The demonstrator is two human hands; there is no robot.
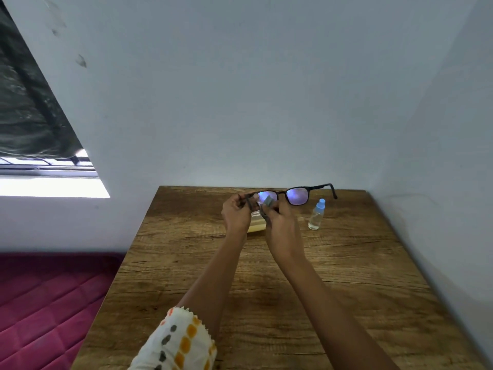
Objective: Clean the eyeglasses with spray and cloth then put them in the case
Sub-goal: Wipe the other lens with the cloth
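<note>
Black-framed eyeglasses [298, 195] are held up above the far part of the wooden table [266, 276], temples unfolded, lenses reflecting purple. My left hand [236, 213] grips the left end of the frame. My right hand [281, 222] pinches a small grey cloth [267, 201] against the left lens. A small clear spray bottle [317, 214] with a blue cap stands on the table to the right of my hands. A yellow case [256, 226] lies on the table under my hands, mostly hidden by them.
The table stands in a corner, with pale walls behind it and on its right. A magenta quilted mattress [45, 303] lies to the left, below a window [50, 182]. My left sleeve [181, 343] is white with orange and grey dots.
</note>
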